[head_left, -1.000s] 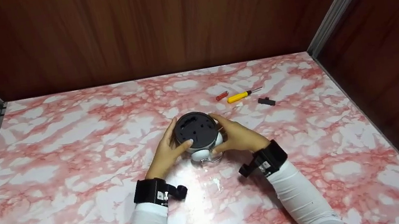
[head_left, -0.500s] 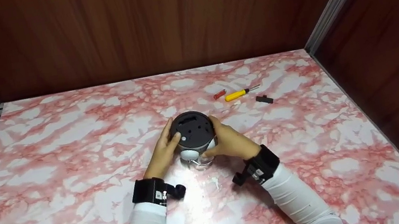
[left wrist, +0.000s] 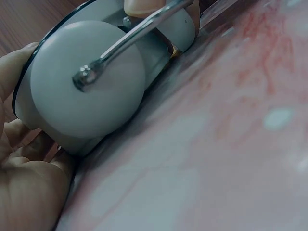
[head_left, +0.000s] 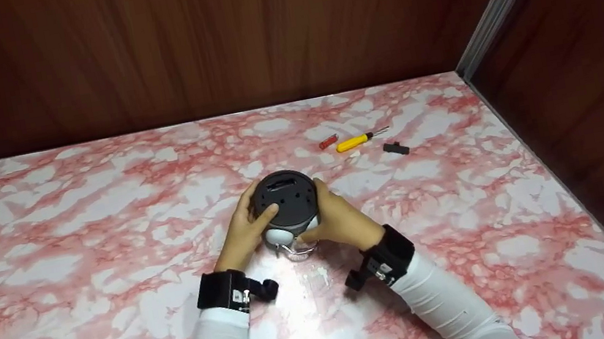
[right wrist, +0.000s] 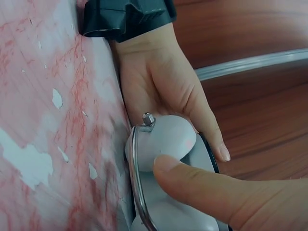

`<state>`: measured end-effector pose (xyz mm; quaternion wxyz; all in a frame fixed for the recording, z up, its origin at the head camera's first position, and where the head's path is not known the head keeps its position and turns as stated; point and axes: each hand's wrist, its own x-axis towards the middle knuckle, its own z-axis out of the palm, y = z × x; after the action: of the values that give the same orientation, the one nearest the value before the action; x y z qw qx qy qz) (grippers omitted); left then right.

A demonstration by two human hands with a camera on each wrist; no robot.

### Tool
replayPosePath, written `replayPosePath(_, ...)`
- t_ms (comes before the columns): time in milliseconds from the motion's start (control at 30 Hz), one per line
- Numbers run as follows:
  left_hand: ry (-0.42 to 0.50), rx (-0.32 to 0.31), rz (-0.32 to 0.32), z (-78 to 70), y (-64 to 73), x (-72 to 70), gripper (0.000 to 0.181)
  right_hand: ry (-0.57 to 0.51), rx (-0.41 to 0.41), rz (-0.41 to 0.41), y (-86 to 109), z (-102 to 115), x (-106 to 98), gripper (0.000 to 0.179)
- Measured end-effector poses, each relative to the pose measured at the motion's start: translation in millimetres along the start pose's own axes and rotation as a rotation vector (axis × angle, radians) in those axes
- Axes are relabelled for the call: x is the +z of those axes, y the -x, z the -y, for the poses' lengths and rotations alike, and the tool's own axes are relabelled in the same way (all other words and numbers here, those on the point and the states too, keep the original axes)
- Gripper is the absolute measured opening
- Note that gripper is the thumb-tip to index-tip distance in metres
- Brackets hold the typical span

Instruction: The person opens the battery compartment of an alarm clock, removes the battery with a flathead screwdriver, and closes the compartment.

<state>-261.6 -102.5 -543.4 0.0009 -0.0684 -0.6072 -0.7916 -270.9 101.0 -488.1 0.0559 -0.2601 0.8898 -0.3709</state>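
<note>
Pink marbled worktop (head_left: 76, 265) | clock (head_left: 294, 212) turned slightly clockwise, slot (head_left: 281, 185) now level | your left hand (head_left: 241, 234) and right hand (head_left: 343, 219): fingers clamped round it | seemingly squaring it up

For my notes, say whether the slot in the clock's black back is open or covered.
Open: the slot shows as a dark recess in the black back; a small black piece lies apart.

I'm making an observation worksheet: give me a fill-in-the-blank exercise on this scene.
The ____ hand rests its thumb on the flat black back of a round white device.
A curved, silver-coloured metal handle joins ____ white domes.
A yellow-handled screwdriver lies ____ a small red cylinder and a small black piece.

Missing words: left; two; between.
</note>
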Motion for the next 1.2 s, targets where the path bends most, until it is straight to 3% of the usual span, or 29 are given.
replayPosePath(567,-0.017,-0.011,-0.03,0.9,-2.2,-1.0,0.072,-0.061,-0.023,0.08,-5.0,-6,-10,0.1)
replayPosePath(767,-0.01,-0.001,-0.028,0.6,-1.0,0.9,0.071,-0.125,0.063,0.169,-3.4,-7,-23,0.104)
replayPosePath(900,-0.004,0.0,-0.021,2.6,-1.1,-0.3,0.071,-0.082,0.151,0.204,-4.0,-13,-36,0.11)
replayPosePath(1000,-0.007,-0.01,-0.011,3.4,-1.1,-0.9,0.072,-0.048,0.199,0.192,-4.4,-22,-46,0.111)
replayPosePath(1200,-0.004,-0.036,0.006,-5.8,-0.2,-1.0,0.074,-0.041,0.232,0.119,-9.4,-45,-68,0.096)
